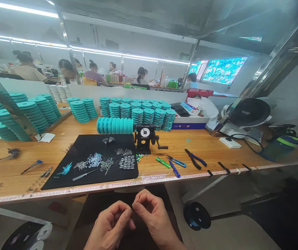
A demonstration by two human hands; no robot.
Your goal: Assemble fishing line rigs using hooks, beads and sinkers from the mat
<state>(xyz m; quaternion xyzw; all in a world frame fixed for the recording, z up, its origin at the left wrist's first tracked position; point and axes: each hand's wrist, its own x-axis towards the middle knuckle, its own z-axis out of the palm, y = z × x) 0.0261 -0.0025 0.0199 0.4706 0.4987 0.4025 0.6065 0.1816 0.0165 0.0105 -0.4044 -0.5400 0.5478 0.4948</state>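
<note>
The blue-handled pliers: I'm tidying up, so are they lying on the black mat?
No, the blue-handled pliers lie on the wooden bench, to the right of the black mat.

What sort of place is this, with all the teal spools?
Probably a small hand-assembly workshop, perhaps for fishing rigs: stacked teal spools, a hand-cranked counter winder, a black mat laid with small parts, and co-workers at benches behind.

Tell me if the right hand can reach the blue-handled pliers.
Probably yes: the right hand sits just below the bench edge, and the blue-handled pliers lie near it with nothing between. It would first have to release the thin wire it pinches with the left hand.
</note>
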